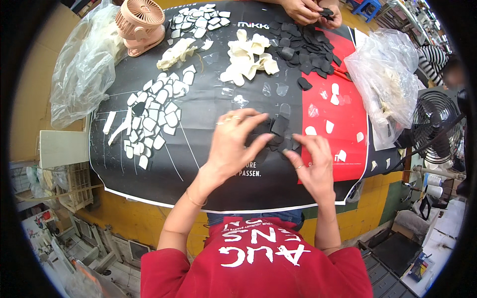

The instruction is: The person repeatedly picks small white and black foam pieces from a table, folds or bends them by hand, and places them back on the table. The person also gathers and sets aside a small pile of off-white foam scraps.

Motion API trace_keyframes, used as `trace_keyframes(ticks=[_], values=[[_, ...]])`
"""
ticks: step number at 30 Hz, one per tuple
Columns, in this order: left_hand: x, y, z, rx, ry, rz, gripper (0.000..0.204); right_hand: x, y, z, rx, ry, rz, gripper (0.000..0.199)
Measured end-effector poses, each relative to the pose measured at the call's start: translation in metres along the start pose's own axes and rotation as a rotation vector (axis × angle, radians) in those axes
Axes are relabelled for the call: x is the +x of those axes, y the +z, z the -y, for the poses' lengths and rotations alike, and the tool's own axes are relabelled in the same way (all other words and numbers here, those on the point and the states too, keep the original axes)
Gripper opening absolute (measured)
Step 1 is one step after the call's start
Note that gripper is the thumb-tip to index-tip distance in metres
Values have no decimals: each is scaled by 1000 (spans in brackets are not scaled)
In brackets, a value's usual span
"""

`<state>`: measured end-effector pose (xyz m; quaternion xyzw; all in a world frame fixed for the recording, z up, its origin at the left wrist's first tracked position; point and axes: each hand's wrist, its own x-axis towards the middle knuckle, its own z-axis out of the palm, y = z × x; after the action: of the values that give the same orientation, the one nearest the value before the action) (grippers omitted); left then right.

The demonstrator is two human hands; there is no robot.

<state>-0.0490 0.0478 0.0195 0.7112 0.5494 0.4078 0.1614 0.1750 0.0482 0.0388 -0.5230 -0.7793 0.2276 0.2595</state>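
Observation:
A small heap of black rounded flat pieces (281, 125) lies on the mat between my hands. Over its left side reaches my left hand (232, 141), thumb and fingers spread apart, the tips at the pieces. From the right comes my right hand (316, 164), its thumb and forefinger bent around the edge of a black piece (287, 146) at the near side of the heap. The overlapping pieces and my fingers partly hide one another. Several clear film pieces (282, 89) lie just beyond the heap.
White rounded pieces (156, 107) spread across the left. Cream pieces (248, 57) and a large black pile (310, 47) lie farther back. Another person's hands (310, 11) hold a black piece there. Plastic bags (82, 69), a pink fan (140, 22) and a black fan (437, 126) flank the mat.

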Motion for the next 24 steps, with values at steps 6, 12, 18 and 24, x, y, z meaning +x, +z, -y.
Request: trace_keyframes(ticks=[6,12,18,24], values=[[21,17,-5,171,131,206,20,-8,12,4,-78,-36,19,37],[20,16,-1,-34,-87,33,12,-6,14,6,-62,-49,-65,34],[11,16,-5,-356,-422,-201,16,-5,38,27,-146,-328,-55,37],[-2,-1,9,-290,-494,-155,19,10,62,24,-252,-404,62,46]])
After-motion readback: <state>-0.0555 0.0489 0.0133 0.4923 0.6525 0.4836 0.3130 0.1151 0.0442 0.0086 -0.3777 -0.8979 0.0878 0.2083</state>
